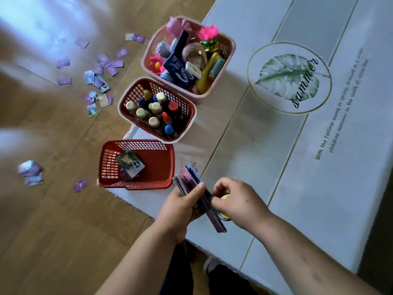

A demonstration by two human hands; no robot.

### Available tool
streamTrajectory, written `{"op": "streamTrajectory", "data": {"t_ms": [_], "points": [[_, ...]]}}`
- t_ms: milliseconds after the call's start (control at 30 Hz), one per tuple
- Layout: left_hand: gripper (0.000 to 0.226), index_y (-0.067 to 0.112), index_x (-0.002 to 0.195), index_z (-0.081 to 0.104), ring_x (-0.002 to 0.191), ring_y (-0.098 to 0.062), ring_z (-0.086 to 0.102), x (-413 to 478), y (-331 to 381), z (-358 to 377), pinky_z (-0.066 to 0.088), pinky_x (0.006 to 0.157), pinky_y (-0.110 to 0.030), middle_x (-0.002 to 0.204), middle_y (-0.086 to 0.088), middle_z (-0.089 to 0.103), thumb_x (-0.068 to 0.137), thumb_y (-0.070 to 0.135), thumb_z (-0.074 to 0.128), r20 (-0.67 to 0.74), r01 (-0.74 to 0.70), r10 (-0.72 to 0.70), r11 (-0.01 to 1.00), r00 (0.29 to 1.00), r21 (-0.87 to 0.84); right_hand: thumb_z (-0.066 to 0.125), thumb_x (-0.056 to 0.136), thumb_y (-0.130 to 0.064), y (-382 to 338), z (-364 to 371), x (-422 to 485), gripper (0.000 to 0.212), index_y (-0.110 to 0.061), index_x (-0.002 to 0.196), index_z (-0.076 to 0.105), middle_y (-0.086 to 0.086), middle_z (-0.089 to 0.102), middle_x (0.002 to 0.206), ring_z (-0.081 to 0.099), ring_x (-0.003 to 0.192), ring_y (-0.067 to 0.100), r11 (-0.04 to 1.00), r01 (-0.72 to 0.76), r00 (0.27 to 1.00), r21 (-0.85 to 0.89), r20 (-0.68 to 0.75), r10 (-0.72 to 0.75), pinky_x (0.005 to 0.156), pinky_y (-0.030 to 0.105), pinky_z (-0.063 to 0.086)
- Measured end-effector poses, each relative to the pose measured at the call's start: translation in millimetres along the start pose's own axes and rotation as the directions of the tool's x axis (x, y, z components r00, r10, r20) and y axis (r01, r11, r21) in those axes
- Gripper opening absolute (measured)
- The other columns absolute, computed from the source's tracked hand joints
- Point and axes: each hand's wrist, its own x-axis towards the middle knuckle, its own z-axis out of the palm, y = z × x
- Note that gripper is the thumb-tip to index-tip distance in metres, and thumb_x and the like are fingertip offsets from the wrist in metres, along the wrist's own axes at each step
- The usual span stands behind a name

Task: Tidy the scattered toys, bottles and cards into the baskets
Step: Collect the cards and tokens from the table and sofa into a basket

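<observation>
My left hand point(180, 206) grips a stack of purple cards point(192, 180) just right of the near red basket point(161, 177). My right hand point(236, 199) pinches the stack's other end, and a yellow-green round thing point(225, 197) shows under its fingers. A few cards point(130, 165) lie inside that near basket. The middle red basket point(189, 111) holds several bottles point(156, 109). The pink basket point(230, 50) at the back is full of toys point(191, 58). Many loose cards point(102, 81) lie scattered on the wooden floor to the left.
The baskets stand along the left edge of a pale mat point(297, 145) printed with a leaf and the word "summer". A small card pile point(30, 172) and a single card point(80, 185) lie on the floor point(53, 231) at near left. My shoe point(209, 266) shows below.
</observation>
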Motion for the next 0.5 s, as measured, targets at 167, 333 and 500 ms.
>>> {"op": "streamTrajectory", "data": {"t_ms": [167, 333, 500], "points": [[0.037, 0.011, 0.128, 0.053, 0.101, -0.037, 0.069, -19, 20, -60, 0.06, 0.077, -0.043, 0.114, -0.023, 0.067, 0.094, 0.02, 0.063, 0.002, -0.131, 0.131, 0.991, 0.991, 0.028, 0.071, 0.074, -0.028, -59, 25, -1, 0.009, -0.027, 0.077, 0.063, -0.006, 0.069, 0.072, 0.063, 0.065, 0.01, 0.995, 0.097, 0.98, 0.007, 0.176, -0.097, 0.065, 0.033, 0.055], [0.037, 0.013, 0.13, 0.052, 0.089, -0.031, 0.073, -20, 43, -130, 0.059, 0.064, -0.036, 0.106, -0.018, 0.072, 0.096, 0.028, 0.056, -0.001, -0.097, 0.097, 0.995, 0.995, -0.006, 0.073, 0.081, -0.038, -113, 62, 16, 0.013, -0.026, 0.084, 0.068, -0.007, 0.071, 0.084, 0.067, 0.08, 0.006, 0.986, 0.134, 0.933, 0.102, 0.323, -0.16, 0.079, 0.028, 0.055], [0.032, 0.011, 0.125, 0.056, 0.088, -0.033, 0.072, -8, 78, -209, 0.057, 0.084, -0.054, 0.103, -0.022, 0.071, 0.098, 0.029, 0.053, -0.058, -0.093, 0.09, 0.995, 0.994, -0.047, 0.053, 0.093, -0.047, -148, 106, 66, 0.035, -0.014, 0.089, 0.065, -0.006, 0.067, 0.082, 0.059, 0.079, 0.011, 0.987, 0.023, 0.999, 0.16, 0.034, -0.028, 0.073, 0.03, 0.045]]}}
